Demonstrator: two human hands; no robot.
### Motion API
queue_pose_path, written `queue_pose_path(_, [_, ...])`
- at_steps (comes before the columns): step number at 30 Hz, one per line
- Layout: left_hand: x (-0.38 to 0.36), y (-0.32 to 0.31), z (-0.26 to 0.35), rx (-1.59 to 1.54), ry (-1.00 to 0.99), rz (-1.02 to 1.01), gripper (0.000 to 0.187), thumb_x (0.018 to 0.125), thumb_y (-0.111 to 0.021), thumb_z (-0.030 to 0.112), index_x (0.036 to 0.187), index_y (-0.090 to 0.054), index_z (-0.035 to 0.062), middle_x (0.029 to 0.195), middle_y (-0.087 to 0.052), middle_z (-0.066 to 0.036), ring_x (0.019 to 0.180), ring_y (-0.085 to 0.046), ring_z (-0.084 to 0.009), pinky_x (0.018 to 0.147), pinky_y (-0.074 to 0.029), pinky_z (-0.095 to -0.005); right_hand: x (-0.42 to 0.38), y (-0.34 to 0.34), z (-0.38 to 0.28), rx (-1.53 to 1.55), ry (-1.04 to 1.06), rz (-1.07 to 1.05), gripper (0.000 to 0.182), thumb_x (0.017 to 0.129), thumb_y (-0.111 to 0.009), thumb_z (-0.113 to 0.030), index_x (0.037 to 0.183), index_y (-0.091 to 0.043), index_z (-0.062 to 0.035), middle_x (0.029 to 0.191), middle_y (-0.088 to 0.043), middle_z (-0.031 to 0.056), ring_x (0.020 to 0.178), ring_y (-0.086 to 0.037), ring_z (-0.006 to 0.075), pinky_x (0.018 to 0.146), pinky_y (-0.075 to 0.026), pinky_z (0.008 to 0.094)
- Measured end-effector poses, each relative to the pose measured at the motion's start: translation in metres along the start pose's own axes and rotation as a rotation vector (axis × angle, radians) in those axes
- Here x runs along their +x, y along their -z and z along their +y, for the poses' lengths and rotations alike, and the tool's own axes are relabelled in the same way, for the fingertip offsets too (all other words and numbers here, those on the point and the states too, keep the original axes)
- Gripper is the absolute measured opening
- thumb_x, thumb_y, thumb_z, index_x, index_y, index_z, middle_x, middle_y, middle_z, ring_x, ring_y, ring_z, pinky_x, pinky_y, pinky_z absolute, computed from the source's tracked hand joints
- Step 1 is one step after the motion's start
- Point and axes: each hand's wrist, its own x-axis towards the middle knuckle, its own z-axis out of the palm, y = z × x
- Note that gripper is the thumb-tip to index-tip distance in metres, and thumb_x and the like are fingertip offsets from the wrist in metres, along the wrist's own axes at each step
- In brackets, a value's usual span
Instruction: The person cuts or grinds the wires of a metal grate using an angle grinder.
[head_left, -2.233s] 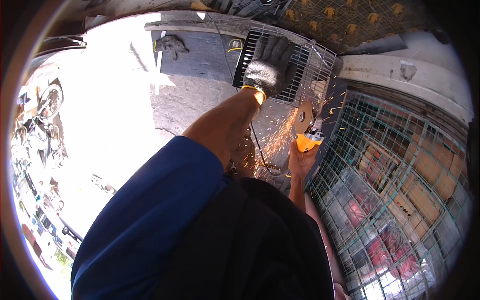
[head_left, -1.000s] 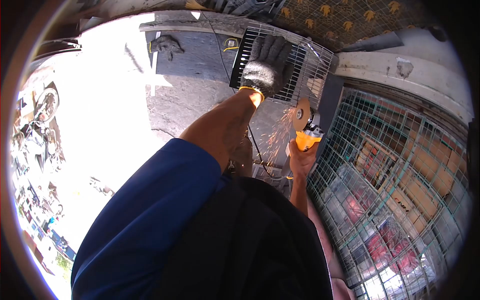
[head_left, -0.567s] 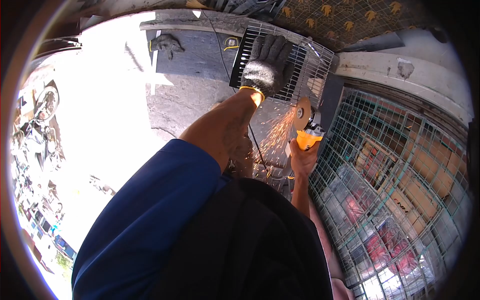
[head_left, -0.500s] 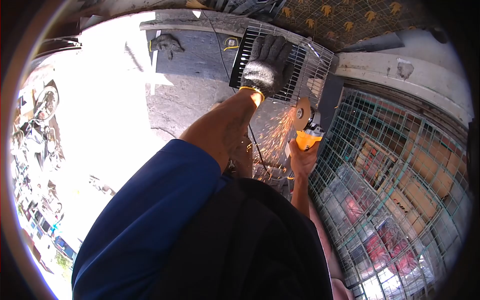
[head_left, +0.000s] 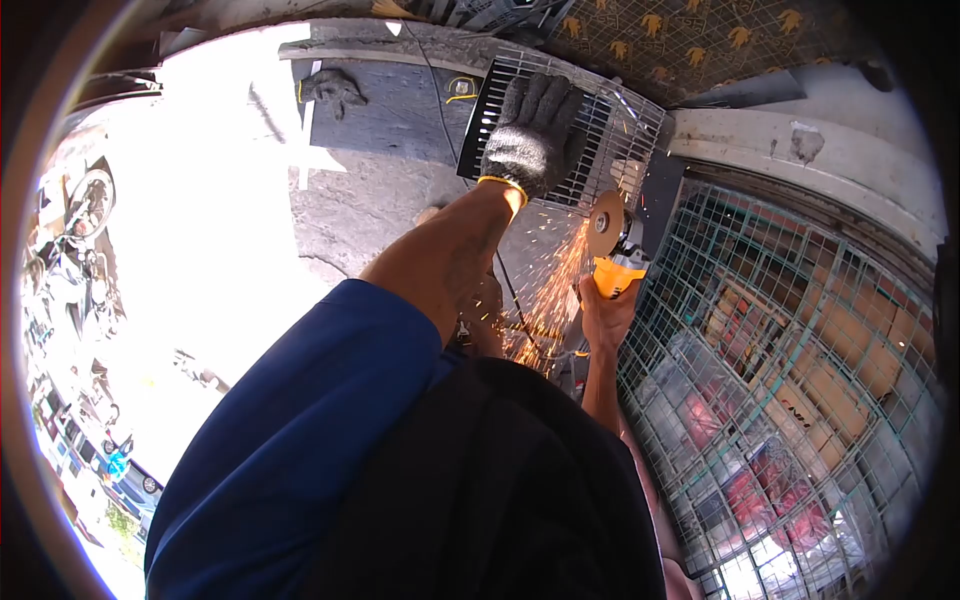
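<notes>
My left hand (head_left: 530,130), in a dark grey knit glove with a yellow cuff, lies on a metal grate (head_left: 612,140) of parallel bars. Its fingers stretch flat across the slats, the thumb apart. My bare right hand (head_left: 606,316) is wrapped round a yellow angle grinder (head_left: 618,277). The grinder's tan disc (head_left: 604,226) meets the near right edge of the grate. Orange sparks (head_left: 560,285) stream from there down and to the left. The exact contact point is too small to make out.
A dark glove (head_left: 335,90) and a yellow-edged tape measure (head_left: 461,88) lie on the floor. A black cable (head_left: 437,85) runs near the grate. On the right stands a green wire mesh (head_left: 760,330) with cardboard boxes (head_left: 850,330) behind it. A whitish ledge (head_left: 790,135) lies beyond.
The sparks now form a narrower, denser stream that reaches lower. The grinder and my right hand have barely shifted; my left hand stays on the grate.
</notes>
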Motion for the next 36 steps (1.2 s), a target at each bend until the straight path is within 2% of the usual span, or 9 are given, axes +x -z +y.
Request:
queue_pose_path(2, [0.0,0.001,0.0,0.0,-0.001,-0.005,0.06,0.101,-0.066,0.039,0.152,-0.057,0.0089,0.161,-0.051,-0.019,0.154,-0.041,-0.0434,0.129,-0.024,-0.0626,0.0,0.0,-0.001,0.116,-0.038,-0.031,0.054,0.089,-0.081,-0.012,0.134,-0.054,-0.0007,0.102,-0.07,0.0065,0.084,-0.068,0.0138,0.075,-0.057,0.0305])
queue_pose_path(8, [0.002,0.003,0.001,-0.008,-0.023,0.034,0.059,0.098,-0.068,0.034,0.147,-0.059,0.0044,0.156,-0.054,-0.022,0.15,-0.044,-0.0458,0.128,-0.027,-0.064,0.003,0.004,-0.002,-0.14,-0.012,0.011,0.058,0.086,-0.086,-0.012,0.134,-0.054,-0.0025,0.103,-0.074,0.007,0.086,-0.07,0.0138,0.075,-0.059,0.0305])
queue_pose_path(14, [0.0,0.002,0.001,0.015,-0.007,-0.012,0.06,0.102,-0.064,0.039,0.153,-0.057,0.008,0.161,-0.05,-0.02,0.153,-0.041,-0.0442,0.129,-0.024,-0.0627,0.005,0.002,0.017,0.018,-0.037,0.014,0.058,0.085,-0.085,-0.014,0.134,-0.056,-0.0029,0.102,-0.074,0.0073,0.084,-0.07,0.0149,0.075,-0.059,0.0312])
queue_pose_path(17, [-0.001,0.0,0.002,0.001,0.004,-0.011,0.06,0.102,-0.064,0.039,0.153,-0.056,0.0086,0.162,-0.05,-0.02,0.154,-0.04,-0.0444,0.129,-0.024,-0.0625,0.002,0.002,0.008,-0.063,0.07,0.011,0.05,0.087,-0.082,-0.005,0.128,-0.054,-0.0008,0.102,-0.066,0.0047,0.081,-0.065,0.0133,0.073,-0.056,0.0301])
queue_pose_path(19, [-0.001,0.001,0.001,-0.007,0.017,-0.003,0.061,0.102,-0.064,0.039,0.154,-0.056,0.0091,0.162,-0.049,-0.02,0.154,-0.04,-0.0444,0.13,-0.023,-0.0624,-0.007,-0.001,-0.024,-0.174,-0.106,0.026,0.051,0.087,-0.083,-0.01,0.128,-0.054,0.0,0.102,-0.067,0.007,0.081,-0.066,0.0153,0.074,-0.057,0.0327])
queue_pose_path(22, [0.001,0.003,0.002,-0.027,-0.005,0.006,0.06,0.099,-0.066,0.035,0.15,-0.058,0.0045,0.158,-0.053,-0.022,0.152,-0.043,-0.0454,0.129,-0.024,-0.0633,-0.008,-0.005,-0.03,-0.081,-0.093,0.034,0.051,0.087,-0.084,-0.015,0.126,-0.055,0.001,0.102,-0.067,0.0089,0.082,-0.067,0.0181,0.076,-0.057,0.0348])
queue_pose_path(25, [-0.001,0.001,0.003,-0.023,-0.014,0.0,0.062,0.098,-0.066,0.035,0.151,-0.057,0.0045,0.159,-0.052,-0.022,0.152,-0.042,-0.045,0.13,-0.024,-0.0632,0.008,-0.004,-0.017,-0.175,0.083,0.056,0.054,0.085,-0.085,-0.016,0.13,-0.056,-0.003,0.097,-0.072,0.008,0.076,-0.069,0.015,0.069,-0.058,0.0316])
queue_pose_path(27, [0.0,0.001,0.002,-0.016,0.014,-0.045,0.061,0.102,-0.064,0.04,0.155,-0.055,0.0104,0.163,-0.048,-0.019,0.155,-0.038,-0.0431,0.13,-0.023,-0.062,0.008,-0.001,-0.019,-0.186,0.03,0.049,0.053,0.086,-0.084,-0.015,0.129,-0.056,-0.0027,0.097,-0.072,0.0074,0.076,-0.069,0.0156,0.069,-0.058,0.0319])
queue_pose_path(36, [-0.001,-0.001,0.001,0.009,0.006,-0.026,0.062,0.102,-0.065,0.04,0.155,-0.055,0.0101,0.163,-0.05,-0.019,0.155,-0.039,-0.0431,0.13,-0.023,-0.062,0.003,-0.002,-0.017,-0.079,0.007,0.041,0.051,0.087,-0.083,-0.013,0.128,-0.056,-0.0023,0.095,-0.072,0.0062,0.075,-0.068,0.0132,0.068,-0.059,0.0314])
